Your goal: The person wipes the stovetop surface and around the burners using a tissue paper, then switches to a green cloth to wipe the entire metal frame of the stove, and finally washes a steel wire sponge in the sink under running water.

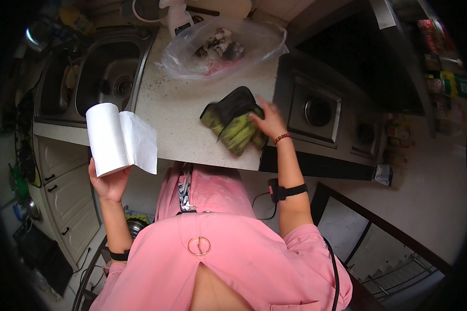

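Note:
A white paper towel roll (108,140) with one sheet hanging loose stands in my left hand (111,180), which grips it from below, in front of the sink. My right hand (270,118), blurred, is at the right side of a green and black cloth item (237,120), perhaps gloves, on the speckled countertop (171,128). Whether the fingers grip it I cannot tell. Farther back on the counter lies an open clear plastic bag (179,58) with crumpled waste inside.
A double steel sink (138,74) is set in the counter at left, and a gas hob (317,112) at right. Behind the bag stands a white spray bottle (177,17). Drawers (68,190) are below left; a dark railing (389,225) is at lower right.

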